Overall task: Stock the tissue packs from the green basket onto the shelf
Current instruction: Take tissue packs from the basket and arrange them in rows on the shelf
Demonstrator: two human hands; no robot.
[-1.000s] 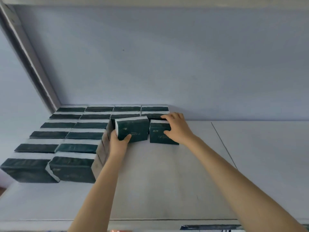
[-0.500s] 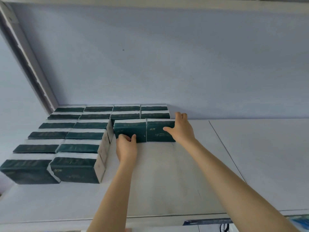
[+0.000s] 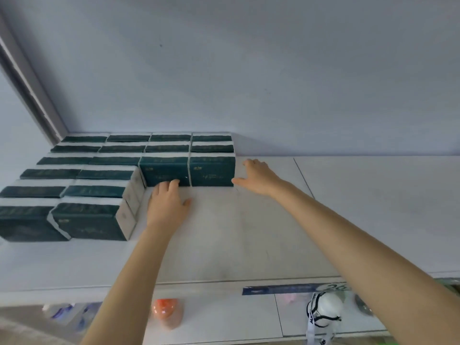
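Note:
Dark green tissue packs with white edges fill the left of the white shelf [image 3: 249,235] in rows against the back wall. Two packs stand side by side in front of the right-hand rows: one pack [image 3: 164,169] on the left, another pack [image 3: 212,170] on the right. My left hand [image 3: 167,204] lies flat on the shelf, fingertips touching the bottom edge of the left pack. My right hand [image 3: 258,179] hovers just right of the right pack, fingers spread, holding nothing. The green basket is out of sight.
The shelf's right half is bare, with a panel seam [image 3: 302,178]. A grey upright [image 3: 27,88] bounds the left. A price strip [image 3: 286,288] runs along the front edge. Below it stand an orange-capped bottle [image 3: 168,312] and a white bottle [image 3: 323,312].
Both packs were pushed back into line against the rows. My right hand has let go and slid off to the right; my left hand has flattened on the shelf. My view has tilted down.

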